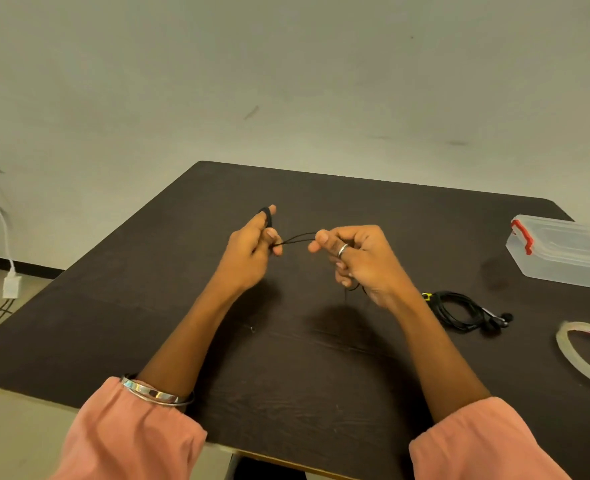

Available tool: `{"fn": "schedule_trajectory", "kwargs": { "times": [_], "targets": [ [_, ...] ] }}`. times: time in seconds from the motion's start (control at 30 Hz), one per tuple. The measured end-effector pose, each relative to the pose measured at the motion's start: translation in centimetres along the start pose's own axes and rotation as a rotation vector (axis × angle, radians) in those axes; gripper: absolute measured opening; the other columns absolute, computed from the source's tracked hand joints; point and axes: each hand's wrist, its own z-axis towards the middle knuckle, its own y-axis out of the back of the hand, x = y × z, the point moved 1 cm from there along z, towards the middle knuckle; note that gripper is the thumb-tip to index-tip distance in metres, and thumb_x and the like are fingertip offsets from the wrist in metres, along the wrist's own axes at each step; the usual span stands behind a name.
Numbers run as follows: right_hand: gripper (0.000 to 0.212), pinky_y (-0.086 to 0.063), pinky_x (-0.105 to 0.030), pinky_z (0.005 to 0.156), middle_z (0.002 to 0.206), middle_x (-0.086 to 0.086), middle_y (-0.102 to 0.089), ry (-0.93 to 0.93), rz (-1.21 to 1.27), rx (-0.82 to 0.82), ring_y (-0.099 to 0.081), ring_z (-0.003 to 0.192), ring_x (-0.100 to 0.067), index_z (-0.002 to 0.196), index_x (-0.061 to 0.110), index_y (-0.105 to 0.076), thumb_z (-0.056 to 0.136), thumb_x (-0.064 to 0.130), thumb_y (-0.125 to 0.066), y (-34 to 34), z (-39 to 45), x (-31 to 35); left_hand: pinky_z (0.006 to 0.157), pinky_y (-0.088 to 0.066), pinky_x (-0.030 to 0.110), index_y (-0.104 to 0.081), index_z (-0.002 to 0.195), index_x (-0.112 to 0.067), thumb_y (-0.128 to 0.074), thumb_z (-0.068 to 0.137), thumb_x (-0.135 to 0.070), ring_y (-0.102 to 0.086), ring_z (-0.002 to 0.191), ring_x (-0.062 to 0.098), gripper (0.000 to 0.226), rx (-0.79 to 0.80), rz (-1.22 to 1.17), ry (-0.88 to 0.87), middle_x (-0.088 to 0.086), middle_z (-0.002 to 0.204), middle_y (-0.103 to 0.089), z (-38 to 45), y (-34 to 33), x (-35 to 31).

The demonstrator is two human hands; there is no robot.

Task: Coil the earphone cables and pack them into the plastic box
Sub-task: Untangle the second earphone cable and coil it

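Note:
A thin black earphone cable (295,238) stretches between both hands above the dark table (168,306). My left hand (250,249) holds turns of it wound around its fingers. My right hand (355,259) pinches the free length between thumb and forefinger, and a short end dangles below its palm. A second black earphone cable (459,311), coiled and bundled with its earbuds on the right side, lies on the table right of my right hand. The clear plastic box (563,268) with red latches stands at the far right, its lid on.
A roll of clear tape (577,355) lies near the table's right edge, in front of the box. A white charger and cables (11,285) hang by the wall at the left, off the table. The table's near edge runs beneath my sleeves.

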Motion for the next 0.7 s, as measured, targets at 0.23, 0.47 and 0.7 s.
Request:
{"fn": "schedule_trajectory", "kwargs": {
  "times": [0.23, 0.47, 0.7],
  "targets": [
    [0.029, -0.021, -0.022, 0.043, 0.044, 0.007, -0.032, 0.184, -0.228, -0.128, -0.024, 0.039, -0.006, 0.079, 0.009, -0.073, 0.095, 0.027, -0.056, 1.4, 0.0, 0.5, 0.056, -0.041, 0.018, -0.042, 0.136, -0.01, -0.03, 0.103, -0.007, -0.045, 0.05, 0.002, 0.035, 0.4, -0.06, 0.169, 0.001, 0.068, -0.058, -0.7, -1.4, -0.8],
    [0.014, -0.038, -0.011, 0.051, 0.063, 0.014, -0.065, 0.249, -0.188, -0.289, -0.054, 0.056, -0.001, 0.085, 0.011, -0.074, 0.091, 0.016, -0.062, 2.0, 0.1, 0.6, 0.054, -0.04, 0.021, -0.049, 0.131, -0.012, -0.03, 0.104, -0.008, -0.043, 0.05, 0.009, 0.034, 0.555, -0.192, 0.176, -0.003, 0.063, -0.057, -1.1, -1.1, -1.5],
    [0.007, -0.042, -0.026, 0.051, 0.069, -0.011, -0.067, 0.254, -0.054, -0.357, -0.053, 0.055, -0.01, 0.084, 0.01, -0.073, 0.083, 0.017, -0.072, 1.9, 0.4, 0.2, 0.053, -0.036, 0.023, -0.05, 0.133, -0.003, -0.037, 0.1, -0.018, -0.036, 0.053, 0.012, 0.038, 0.728, -0.493, 0.195, 0.002, 0.063, -0.049, -1.8, -0.8, -2.6]
  ]
}}
